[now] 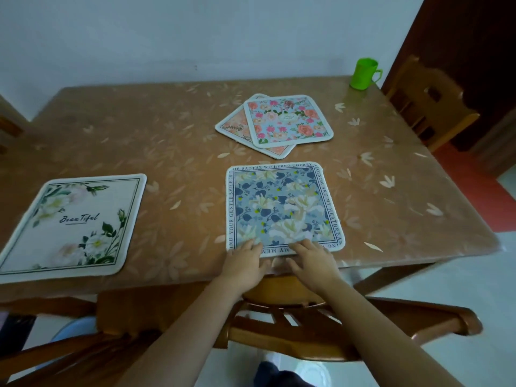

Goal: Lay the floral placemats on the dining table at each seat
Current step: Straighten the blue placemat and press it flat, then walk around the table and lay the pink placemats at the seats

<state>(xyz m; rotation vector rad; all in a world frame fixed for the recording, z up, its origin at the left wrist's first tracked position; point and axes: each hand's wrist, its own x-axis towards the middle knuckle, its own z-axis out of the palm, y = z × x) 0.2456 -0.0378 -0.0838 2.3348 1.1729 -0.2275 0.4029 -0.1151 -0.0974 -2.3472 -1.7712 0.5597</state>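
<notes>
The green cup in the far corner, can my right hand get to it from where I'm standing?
Probably not without leaning or stepping round. The green cup stands at the far right corner, while the right hand rests at the near edge on the blue placemat. Nothing blocks the path.

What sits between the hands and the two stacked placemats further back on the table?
Only the blue placemat, lying flat under the fingertips of both the left hand and right hand. Beyond it, bare table runs up to the stacked placemats; the green cup stands off at the far corner.

white mat: "Beautiful" | blue mat border: "THE WITHERED CHERRY", "BLOSSOM ARE MY HEARTBREA…", "YOUR GENTLE SMILE IS" | stacked mats' script: illegible
</notes>
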